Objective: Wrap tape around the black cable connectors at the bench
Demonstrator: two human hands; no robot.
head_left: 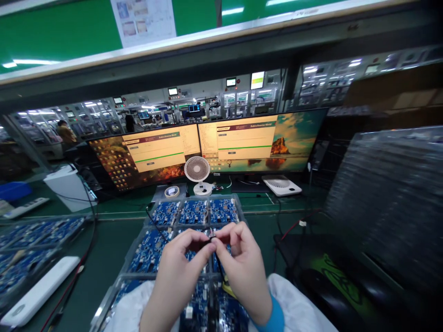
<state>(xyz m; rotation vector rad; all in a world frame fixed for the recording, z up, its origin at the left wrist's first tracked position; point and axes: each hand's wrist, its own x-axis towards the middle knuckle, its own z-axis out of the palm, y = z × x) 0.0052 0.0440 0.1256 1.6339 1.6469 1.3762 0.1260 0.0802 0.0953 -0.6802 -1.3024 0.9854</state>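
Above a clear plastic tray (pixel 119 276) of blue circuit boards (pixel 147 251), my two hands meet with their fingertips almost touching. My left hand (pixel 183 265) is closed in a pinch on a thin black cable. My right hand (pixel 240 265) pinches the small cable connector (pixel 212 234), which has a pale end with fine wires; the fingers cover most of it. The black cable (pixel 218 267) hangs down between the hands over the boards. Below the right hand a bit of something yellow (pixel 227 288) shows. Each board lies in its own compartment.
Behind the tray stand a small white fan (pixel 197 169), a tape roll (pixel 172 191) and two monitors (pixel 159 154). A second board tray (pixel 41 235) and a long white device (pixel 41 290) lie left. Stacked clear trays (pixel 384 184) rise on the right, near a dark mouse pad (pixel 341 276).
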